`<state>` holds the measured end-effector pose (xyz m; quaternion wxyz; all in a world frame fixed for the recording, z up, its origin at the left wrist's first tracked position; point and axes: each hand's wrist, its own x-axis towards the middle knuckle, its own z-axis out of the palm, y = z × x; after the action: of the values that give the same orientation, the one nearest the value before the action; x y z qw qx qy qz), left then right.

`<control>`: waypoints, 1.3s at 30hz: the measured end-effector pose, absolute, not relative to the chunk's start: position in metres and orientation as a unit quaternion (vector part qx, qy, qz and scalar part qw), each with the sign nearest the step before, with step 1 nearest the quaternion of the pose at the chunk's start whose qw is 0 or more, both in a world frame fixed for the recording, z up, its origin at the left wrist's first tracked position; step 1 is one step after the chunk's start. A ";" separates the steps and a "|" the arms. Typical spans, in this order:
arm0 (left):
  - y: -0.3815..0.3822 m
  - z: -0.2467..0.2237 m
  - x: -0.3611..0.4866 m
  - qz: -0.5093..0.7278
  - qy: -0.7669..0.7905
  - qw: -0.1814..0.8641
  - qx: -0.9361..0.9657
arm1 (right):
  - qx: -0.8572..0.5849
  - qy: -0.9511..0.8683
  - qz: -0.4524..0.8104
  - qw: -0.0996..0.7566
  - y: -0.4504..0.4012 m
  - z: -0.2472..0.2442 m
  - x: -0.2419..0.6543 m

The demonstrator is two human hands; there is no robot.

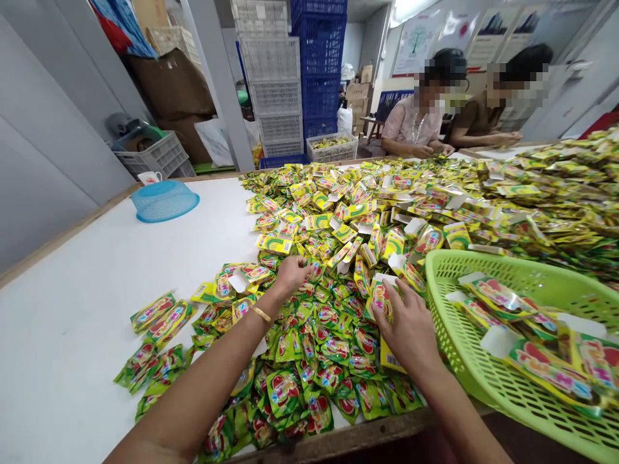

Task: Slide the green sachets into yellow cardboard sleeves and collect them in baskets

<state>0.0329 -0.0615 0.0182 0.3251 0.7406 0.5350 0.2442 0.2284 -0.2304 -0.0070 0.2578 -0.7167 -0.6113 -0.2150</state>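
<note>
My left hand is over the heap of small green packets, its fingers pinched together; what they hold, if anything, is too small to make out. To its right, my right hand has its fingers around a yellow and green box whose white flap stands up at the top. Below and around both hands lie loose green packets with red fruit pictures. Beyond them, many yellow and green boxes are piled, some with open white flaps.
A green basket holding several boxes stands at the right. An upturned blue basket sits on the white table at the left. Two people work at the far side. Crates are stacked behind.
</note>
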 end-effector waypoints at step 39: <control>-0.145 0.003 0.000 0.379 0.477 0.557 0.564 | -0.670 -0.724 -0.004 0.165 -0.252 -0.020 0.153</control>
<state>0.0000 -0.1455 0.0029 0.5573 0.5636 0.4773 0.3793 0.1530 -0.2522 -0.0201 0.1649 -0.6700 -0.7238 -0.0040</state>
